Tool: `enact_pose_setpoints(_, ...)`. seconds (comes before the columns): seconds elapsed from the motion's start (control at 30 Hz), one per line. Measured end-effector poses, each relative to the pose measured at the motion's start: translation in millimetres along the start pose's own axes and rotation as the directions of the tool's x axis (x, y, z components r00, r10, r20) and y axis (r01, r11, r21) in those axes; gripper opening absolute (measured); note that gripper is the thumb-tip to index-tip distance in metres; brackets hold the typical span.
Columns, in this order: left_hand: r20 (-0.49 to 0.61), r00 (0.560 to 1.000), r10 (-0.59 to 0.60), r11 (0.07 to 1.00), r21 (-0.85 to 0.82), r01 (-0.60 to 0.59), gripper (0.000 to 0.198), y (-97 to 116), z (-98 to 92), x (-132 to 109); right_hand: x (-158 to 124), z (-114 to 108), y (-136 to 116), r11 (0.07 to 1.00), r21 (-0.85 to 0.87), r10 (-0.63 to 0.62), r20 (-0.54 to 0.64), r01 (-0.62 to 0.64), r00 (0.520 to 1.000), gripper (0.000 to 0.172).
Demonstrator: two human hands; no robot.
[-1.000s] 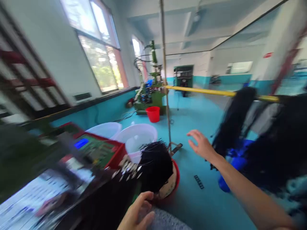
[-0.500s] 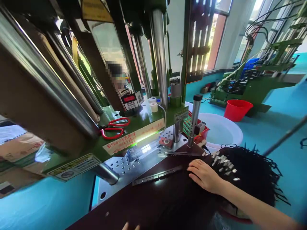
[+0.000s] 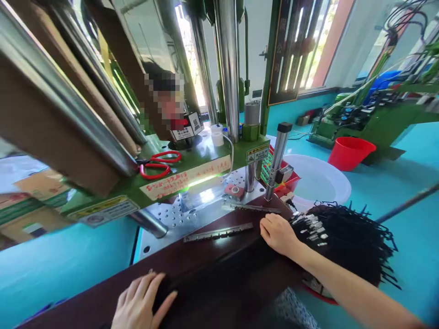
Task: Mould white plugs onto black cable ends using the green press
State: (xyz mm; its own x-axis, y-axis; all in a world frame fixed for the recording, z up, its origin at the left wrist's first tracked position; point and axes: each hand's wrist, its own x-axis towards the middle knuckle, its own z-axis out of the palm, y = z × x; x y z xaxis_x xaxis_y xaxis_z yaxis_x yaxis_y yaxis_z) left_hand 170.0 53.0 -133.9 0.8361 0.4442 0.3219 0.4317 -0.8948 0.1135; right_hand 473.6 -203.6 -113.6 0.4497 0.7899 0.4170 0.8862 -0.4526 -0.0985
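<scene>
A long black length of material (image 3: 219, 278) with a fairly straight upper edge stretches across the dark table between my hands; its kind is unclear. My right hand (image 3: 279, 234) is curled closed at its far right end. At the left end rests my left hand (image 3: 140, 301), fingers extended and thumb apart, touching the black material. Beyond them, a slim metal mould strip (image 3: 219, 232) lies on the table, and a second metal strip (image 3: 254, 209) sits farther back near my right hand. A heap of black cables (image 3: 350, 242) with silvery connector ends (image 3: 313, 228) is beside my right wrist.
A green press with steel columns (image 3: 226, 68) stands ahead; red-handled scissors (image 3: 159, 164) lie on its platform. A metal post (image 3: 278, 160) rises at the table's back edge. A white tub (image 3: 315, 183) and red bucket (image 3: 351, 153) are on the floor. Another person is behind the press.
My left hand has come up into view from the bottom edge onto the black material. My right hand's fingers have gone from stretched to curled. The camera view has shifted slightly.
</scene>
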Motion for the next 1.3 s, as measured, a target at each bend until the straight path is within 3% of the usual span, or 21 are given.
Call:
enact_pose_setpoints(0.07,0.038,0.999,0.019,0.998,0.060,-0.021,0.044,1,-1.5,3,3,1,1,0.999,0.027,-0.018,-0.008,0.019,1.000,0.020)
enact_pose_setpoints(0.13,0.082,0.997,-0.006,0.999,0.053,0.002,0.039,18,-7.4,6,1,-3,2,0.996,0.069,-0.063,-0.014,0.063,0.998,0.018)
enact_pose_setpoints(0.2,0.135,0.991,0.011,0.999,-0.033,-0.006,0.038,51,-12.3,13,-7,-12,4,0.982,0.151,-0.105,-0.051,0.112,0.993,0.016)
enact_pose_setpoints(0.3,0.231,0.967,0.109,0.983,-0.169,-0.070,0.044,116,-10.6,40,-27,-27,4,0.938,0.313,-0.116,-0.125,0.150,0.985,0.015)
enact_pose_setpoints(0.37,0.276,0.949,0.152,0.974,-0.205,-0.096,0.042,156,-4.0,65,-44,-36,2,0.910,0.385,-0.114,-0.122,0.153,0.986,0.016)
enact_pose_setpoints(0.43,0.339,0.927,0.161,0.968,-0.236,-0.082,0.038,184,3.3,90,-60,-43,-2,0.889,0.431,-0.131,-0.081,0.154,0.988,0.016)
enact_pose_setpoints(0.5,0.431,0.879,0.203,0.948,-0.310,-0.067,0.031,196,7.5,109,-75,-48,-7,0.867,0.476,-0.151,-0.034,0.149,0.988,0.016)
enact_pose_setpoints(0.57,0.442,0.857,0.266,0.911,-0.406,-0.073,0.023,196,5.9,120,-86,-51,-14,0.840,0.527,-0.156,0.012,0.126,0.988,0.016)
enact_pose_setpoints(0.7,0.254,0.937,0.239,0.828,-0.558,-0.059,0.011,189,-17.3,125,-92,-57,-30,0.737,0.676,-0.135,0.098,0.034,0.986,0.017)
enact_pose_setpoints(0.77,0.246,0.943,0.222,0.759,-0.651,-0.009,0.011,188,-35.7,124,-89,-58,-39,0.633,0.774,-0.126,0.130,-0.022,0.983,0.015)
enact_pose_setpoints(0.83,0.295,0.926,0.237,0.664,-0.744,0.067,0.013,188,-54.2,122,-81,-57,-46,0.446,0.886,-0.085,0.187,-0.131,0.979,0.013)
enact_pose_setpoints(0.87,0.332,0.913,0.239,0.615,-0.779,0.122,0.016,188,-62.2,121,-75,-55,-49,0.292,0.935,-0.059,0.226,-0.200,0.972,0.012)
enact_pose_setpoints(0.93,0.425,0.874,0.235,0.520,-0.815,0.256,0.022,189,-73.3,117,-59,-51,-51,-0.124,0.948,-0.043,0.291,-0.295,0.956,0.021)
enact_pose_setpoints(1.0,0.506,0.831,0.232,0.434,-0.818,0.378,0.027,190,-75.1,108,-38,-50,-47,-0.506,0.823,-0.037,0.279,-0.258,0.960,0.041)
enact_pose_setpoints(1.07,0.544,0.809,0.221,0.348,-0.819,0.456,0.030,192,-66.2,94,-18,-55,-38,-0.695,0.704,0.034,0.235,-0.146,0.971,0.048)
enact_pose_setpoints(1.1,0.558,0.802,0.215,0.310,-0.817,0.486,0.032,194,-58.0,86,-9,-58,-33,-0.729,0.677,0.080,0.229,-0.100,0.970,0.044)
enact_pose_setpoints(1.17,0.593,0.776,0.214,0.234,-0.803,0.548,0.036,200,-36.4,65,1,-65,-26,-0.709,0.701,0.136,0.240,-0.075,0.961,0.031)
enact_pose_setpoints(1.3,0.605,0.730,0.317,0.031,-0.776,0.630,0.037,217,4.6,29,-8,-66,-32,-0.480,0.833,-0.001,0.312,-0.274,0.950,0.024)
